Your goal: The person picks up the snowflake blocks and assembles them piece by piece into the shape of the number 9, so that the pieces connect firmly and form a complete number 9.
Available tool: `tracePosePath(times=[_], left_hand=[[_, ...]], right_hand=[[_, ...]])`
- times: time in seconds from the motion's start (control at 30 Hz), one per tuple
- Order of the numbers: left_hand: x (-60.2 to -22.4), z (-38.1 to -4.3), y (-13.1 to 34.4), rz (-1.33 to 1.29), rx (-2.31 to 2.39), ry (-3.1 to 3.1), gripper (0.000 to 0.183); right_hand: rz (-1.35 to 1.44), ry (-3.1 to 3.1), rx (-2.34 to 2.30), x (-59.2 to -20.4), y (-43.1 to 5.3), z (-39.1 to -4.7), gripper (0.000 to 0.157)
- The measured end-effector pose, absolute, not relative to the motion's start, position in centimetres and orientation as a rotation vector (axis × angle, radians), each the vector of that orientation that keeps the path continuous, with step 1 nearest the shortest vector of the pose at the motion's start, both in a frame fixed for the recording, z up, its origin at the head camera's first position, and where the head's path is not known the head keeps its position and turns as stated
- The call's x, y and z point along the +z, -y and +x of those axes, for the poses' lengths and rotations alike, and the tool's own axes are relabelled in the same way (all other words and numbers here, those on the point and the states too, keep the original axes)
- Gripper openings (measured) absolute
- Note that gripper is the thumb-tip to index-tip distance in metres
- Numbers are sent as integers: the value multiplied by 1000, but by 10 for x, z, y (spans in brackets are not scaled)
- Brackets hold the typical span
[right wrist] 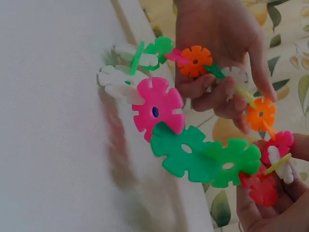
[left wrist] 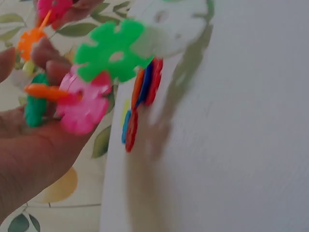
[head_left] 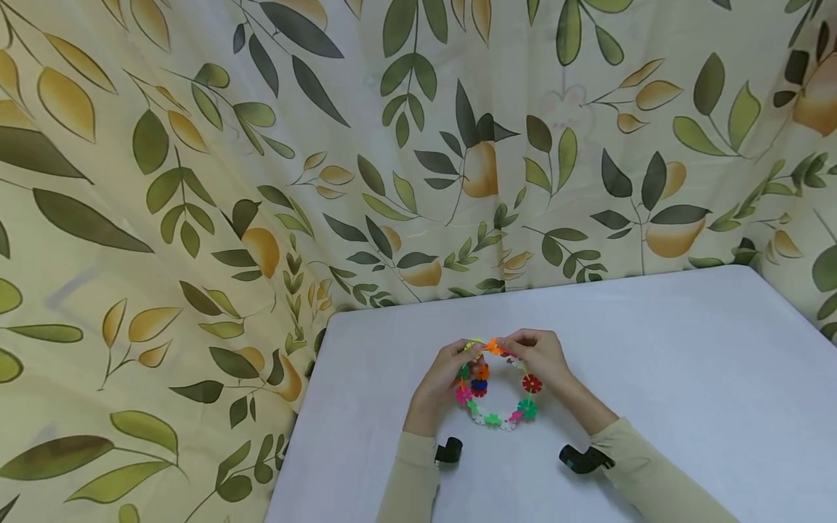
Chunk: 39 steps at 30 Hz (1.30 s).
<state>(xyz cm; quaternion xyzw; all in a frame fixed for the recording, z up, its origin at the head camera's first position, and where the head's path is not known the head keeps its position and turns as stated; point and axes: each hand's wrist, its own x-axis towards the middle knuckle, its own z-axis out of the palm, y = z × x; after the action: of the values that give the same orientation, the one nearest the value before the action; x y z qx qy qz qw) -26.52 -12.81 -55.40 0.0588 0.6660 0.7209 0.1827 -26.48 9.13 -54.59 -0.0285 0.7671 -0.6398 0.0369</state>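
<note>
flower-disc ring (head_left: pixel 527 409) held between left hand (head_left: pixel 443 374) and right hand (head_left: pixel 541 356), both pinching it.

Left hand (head_left: pixel 437 381) and right hand (head_left: pixel 541 357) pinch far side of multicolored flower-piece ring (head_left: pixel 527 409), over white table (head_left: pixel 660 349), nearer left edge than right. Beige sleeves (head_left: pixel 408 472), black device (head_left: pixel 449 451) by each wrist. Leaf-print curtain (head_left: pixel 392 145) beyond far edge.

Curtained-off spot, room type unclear: leaf-print fabric (head_left: pixel 366 131) behind white table (head_left: pixel 686 363)
</note>
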Motion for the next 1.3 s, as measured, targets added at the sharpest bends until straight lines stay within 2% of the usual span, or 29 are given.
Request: tracePosePath(times=[0.2, 0.47, 0.7, 1.07, 1.3], left_hand=[[-553, -268, 150, 86, 2052, -1780, 24], [-552, -269, 166, 132, 2000, -1871, 12], [-552, -269, 179, 160, 1968, -1914, 7], [-551, -271, 187, 134, 1955, -1952, 12], [-550, -271, 185, 140, 1954, -1980, 11]], right_hand=[[-87, -2357, -1882, -549, -90, -267, 24], [-199, -2331, -1793, -556, -87, -272, 41], [-319, -2389, -1697, -570, -85, -284, 20], [-744, -2766, -1083, -581, -68, -292, 25], [-622, -2686, -1253, -578, -75, -291, 9]])
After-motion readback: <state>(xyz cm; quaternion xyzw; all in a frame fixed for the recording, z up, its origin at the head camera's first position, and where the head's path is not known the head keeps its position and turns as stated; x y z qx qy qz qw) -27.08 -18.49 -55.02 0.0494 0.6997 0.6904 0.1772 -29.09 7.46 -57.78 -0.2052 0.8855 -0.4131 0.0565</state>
